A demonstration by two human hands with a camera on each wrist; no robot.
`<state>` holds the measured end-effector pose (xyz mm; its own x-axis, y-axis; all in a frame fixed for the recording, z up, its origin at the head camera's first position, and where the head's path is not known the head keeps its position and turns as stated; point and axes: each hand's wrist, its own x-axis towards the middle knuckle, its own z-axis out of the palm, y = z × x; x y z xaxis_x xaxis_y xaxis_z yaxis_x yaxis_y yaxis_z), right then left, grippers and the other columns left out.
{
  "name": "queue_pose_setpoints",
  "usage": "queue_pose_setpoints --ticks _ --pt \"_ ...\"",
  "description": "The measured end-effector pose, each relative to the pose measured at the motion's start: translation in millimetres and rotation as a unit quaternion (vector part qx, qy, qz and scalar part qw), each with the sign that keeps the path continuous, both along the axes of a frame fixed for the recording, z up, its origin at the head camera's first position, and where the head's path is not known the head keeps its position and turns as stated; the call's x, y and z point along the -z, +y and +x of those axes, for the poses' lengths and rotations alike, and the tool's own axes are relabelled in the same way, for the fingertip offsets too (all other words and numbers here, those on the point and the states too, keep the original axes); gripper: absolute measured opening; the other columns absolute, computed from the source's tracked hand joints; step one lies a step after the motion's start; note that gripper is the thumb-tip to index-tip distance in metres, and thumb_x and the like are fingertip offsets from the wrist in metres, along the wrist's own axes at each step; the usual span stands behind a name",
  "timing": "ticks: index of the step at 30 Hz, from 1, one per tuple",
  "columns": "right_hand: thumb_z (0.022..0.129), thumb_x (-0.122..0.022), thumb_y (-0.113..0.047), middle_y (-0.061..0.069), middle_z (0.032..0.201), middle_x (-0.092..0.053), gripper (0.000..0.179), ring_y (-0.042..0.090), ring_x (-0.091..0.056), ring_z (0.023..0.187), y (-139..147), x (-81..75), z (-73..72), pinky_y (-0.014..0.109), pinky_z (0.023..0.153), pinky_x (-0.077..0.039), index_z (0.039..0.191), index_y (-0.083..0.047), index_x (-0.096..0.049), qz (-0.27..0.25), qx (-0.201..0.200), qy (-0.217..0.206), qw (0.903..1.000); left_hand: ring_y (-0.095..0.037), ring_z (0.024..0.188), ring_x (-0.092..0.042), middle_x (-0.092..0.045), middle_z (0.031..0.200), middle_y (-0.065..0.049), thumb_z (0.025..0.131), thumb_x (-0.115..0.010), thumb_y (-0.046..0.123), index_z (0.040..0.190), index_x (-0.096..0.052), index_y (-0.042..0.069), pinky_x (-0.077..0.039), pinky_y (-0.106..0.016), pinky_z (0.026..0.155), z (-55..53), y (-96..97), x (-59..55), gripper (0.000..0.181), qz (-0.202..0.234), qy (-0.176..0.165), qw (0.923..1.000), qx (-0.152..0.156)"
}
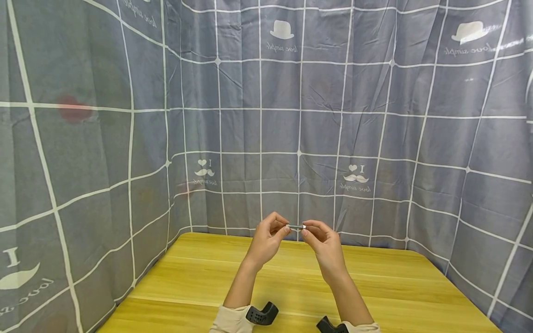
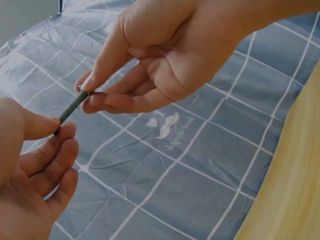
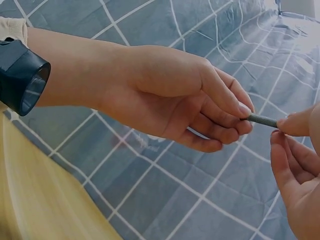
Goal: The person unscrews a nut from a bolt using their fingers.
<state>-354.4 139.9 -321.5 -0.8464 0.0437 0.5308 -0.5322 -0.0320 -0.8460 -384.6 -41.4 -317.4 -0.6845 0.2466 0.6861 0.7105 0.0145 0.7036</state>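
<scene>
A short grey threaded metal rod (image 1: 296, 226) is held up roughly level between both hands, above the far part of the table. My left hand (image 1: 266, 241) pinches one end between thumb and fingertips. At the opposite end, the thumb and fingers of my right hand (image 1: 327, 247) pinch it too. The thread on the rod (image 2: 73, 107) shows plainly in the left wrist view, with a small brownish edge beside the right fingertips. Both tips of the rod (image 3: 262, 120) are covered by fingers, so I cannot tell whether it has a head.
Below the hands lies a yellow wood-grain table (image 1: 291, 282). A grey-blue curtain (image 1: 279, 129) with white grid lines hangs behind it and along both sides. Black wrist-worn devices (image 1: 262, 314) sit at the beige cuffs.
</scene>
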Motion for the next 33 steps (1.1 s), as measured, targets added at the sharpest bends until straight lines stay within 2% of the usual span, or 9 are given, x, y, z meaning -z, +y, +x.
queue_pose_setpoints --ticks 8,16,21,26,33 --pt "0.098 -0.07 0.0 0.026 0.115 -0.068 0.023 0.025 -0.068 0.105 -0.9 0.8 -1.9 0.032 0.091 -0.053 0.119 0.01 -0.066 -0.025 0.0 0.014 0.9996 -0.025 0.098 -0.071 -0.073 0.102 -0.01 0.103 -0.061 -0.001 0.108 -0.062 -0.002 -0.055 -0.041 0.091 1.2 1.2 -1.0 0.005 0.006 -0.003 1.0 0.007" --pt "0.097 -0.07 0.003 0.021 0.128 -0.063 0.026 0.019 -0.067 0.108 -2.1 -1.2 -3.1 0.029 0.094 -0.051 0.123 0.009 -0.067 -0.021 0.021 -0.012 0.9995 -0.024 0.096 -0.071 -0.073 0.1 -0.009 0.103 -0.06 -0.001 0.106 -0.062 0.002 -0.055 -0.038 0.088 0.2 1.2 -0.9 0.004 0.002 0.008 1.0 0.002" --pt "0.097 -0.071 0.001 0.018 0.123 -0.064 0.024 0.021 -0.068 0.104 -2.4 -0.8 -2.7 0.031 0.092 -0.052 0.12 0.007 -0.069 -0.019 0.026 -0.015 0.9994 -0.023 0.096 -0.071 -0.073 0.099 -0.008 0.104 -0.061 0.002 0.106 -0.063 0.001 -0.055 -0.038 0.089 -0.6 0.0 -0.5 0.003 -0.005 0.015 0.9999 -0.001" --pt "0.095 -0.074 -0.001 0.023 0.117 -0.067 0.024 0.023 -0.067 0.101 -2.8 0.5 -3.6 0.031 0.09 -0.053 0.117 0.008 -0.07 -0.025 0.028 -0.007 0.9993 -0.023 0.095 -0.072 -0.074 0.099 -0.008 0.104 -0.061 0.001 0.106 -0.063 0.0 -0.055 -0.037 0.087 -0.9 -0.1 -0.3 0.004 -0.005 0.015 0.9999 -0.002" --pt "0.095 -0.072 0.005 0.023 0.118 -0.068 0.024 0.024 -0.069 0.101 -2.8 -0.2 -4.0 0.032 0.09 -0.053 0.117 0.011 -0.07 -0.032 0.028 0.003 0.9991 -0.023 0.095 -0.072 -0.074 0.1 -0.008 0.103 -0.06 -0.002 0.106 -0.062 0.002 -0.055 -0.038 0.087 -0.9 0.1 -0.5 0.005 -0.005 0.013 0.9999 -0.001"
